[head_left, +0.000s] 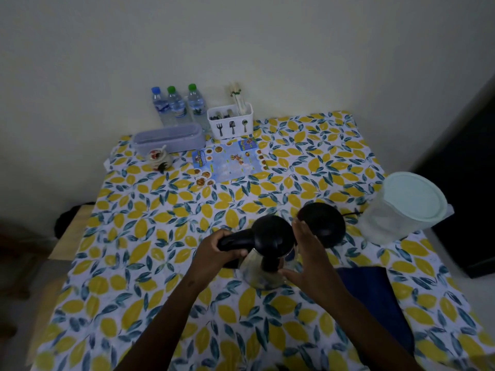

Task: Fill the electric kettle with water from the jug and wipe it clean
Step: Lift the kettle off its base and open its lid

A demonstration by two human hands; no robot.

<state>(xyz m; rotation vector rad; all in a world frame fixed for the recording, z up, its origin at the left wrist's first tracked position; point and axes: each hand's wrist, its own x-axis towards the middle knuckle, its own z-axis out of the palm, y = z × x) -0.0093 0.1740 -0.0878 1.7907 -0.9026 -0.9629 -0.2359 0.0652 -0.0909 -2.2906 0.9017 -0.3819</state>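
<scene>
The electric kettle [261, 274] has a shiny steel body, a black lid and a black handle, and sits near the middle of the table. My left hand [214, 254] is wrapped around the handle on its left. My right hand [305, 255] rests flat against the kettle's right side, fingers spread. Just behind my right hand lies the round black kettle base [325, 223] with its cord. The clear plastic jug [401, 210] with a pale lid stands at the right edge of the table. A dark blue cloth [372, 295] lies under my right forearm.
Lemon-print tablecloth [134, 263] covers the table. At the back by the wall stand three water bottles [176, 105], a white cutlery holder [230, 121], a lilac box [168, 139], a small ceramic pot [159, 158] and a printed menu [230, 162].
</scene>
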